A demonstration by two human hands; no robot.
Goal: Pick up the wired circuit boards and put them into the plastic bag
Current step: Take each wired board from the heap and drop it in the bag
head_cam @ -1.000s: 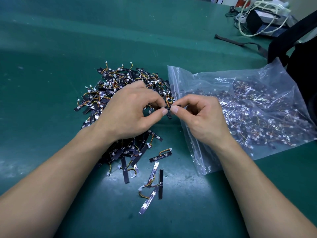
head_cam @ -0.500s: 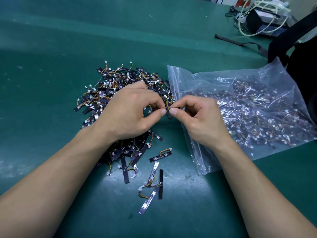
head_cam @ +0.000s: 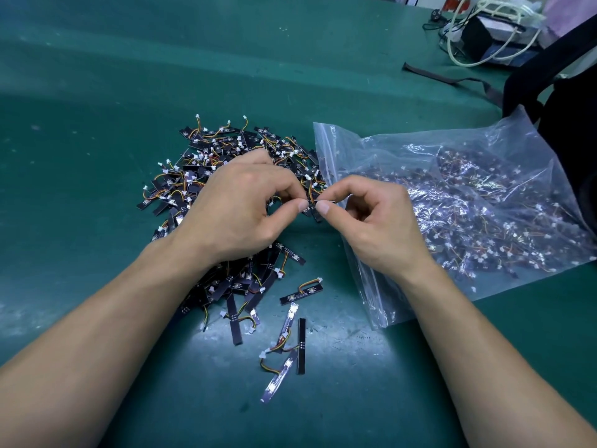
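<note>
A heap of small black wired circuit boards [head_cam: 213, 163] with orange-yellow wires and white plugs lies on the green mat. My left hand [head_cam: 239, 208] and my right hand [head_cam: 371, 221] meet above the heap's right edge, each pinching an end of one thin black board [head_cam: 312, 205] between thumb and forefinger. To the right lies a clear plastic zip bag [head_cam: 458, 202], its mouth toward my hands, holding several boards. A few loose boards [head_cam: 300, 294] lie nearer me; my left forearm hides part of the heap.
The green mat [head_cam: 97, 92] covers the whole bench. At the back right sit a black strap [head_cam: 452, 79], a dark bag [head_cam: 568, 101] and a box with white cables [head_cam: 494, 30].
Both hands stay almost in place over the heap's right edge, still pinching the same board. The fingertips have shifted slightly closer together.
</note>
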